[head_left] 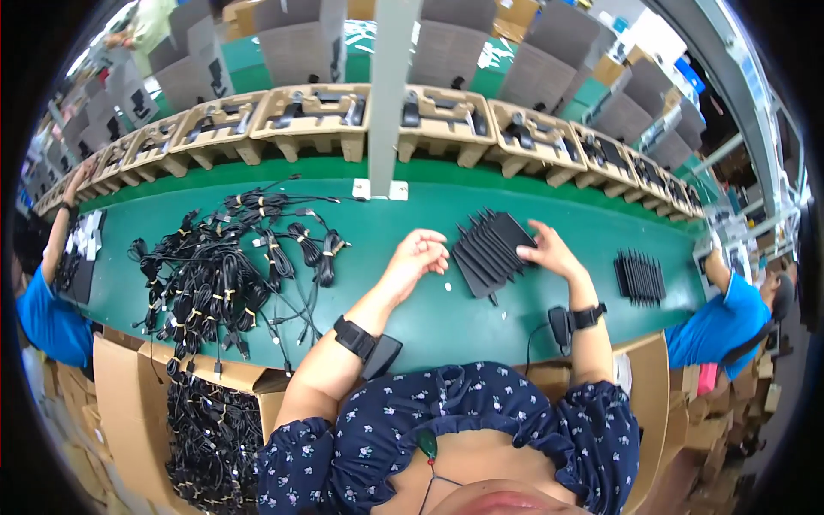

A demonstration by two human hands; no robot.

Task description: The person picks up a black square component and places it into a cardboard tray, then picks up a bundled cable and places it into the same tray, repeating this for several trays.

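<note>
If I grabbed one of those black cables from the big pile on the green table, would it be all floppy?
Probably floppy: the black cables curve and loop in all directions. One might drag its neighbours along, since many cross and overlap. The rightmost bundle may stay bunched, because it looks tied together.

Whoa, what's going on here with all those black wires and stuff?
A person's right hand touches the edge of a stack of flat black pieces on a green table. Their left hand is loosely curled just beside that stack; I can't tell if it pinches anything. On the left lies a heap of bundled black cables, and another black stack sits off to the right. Cardboard trays line the far side.
</note>
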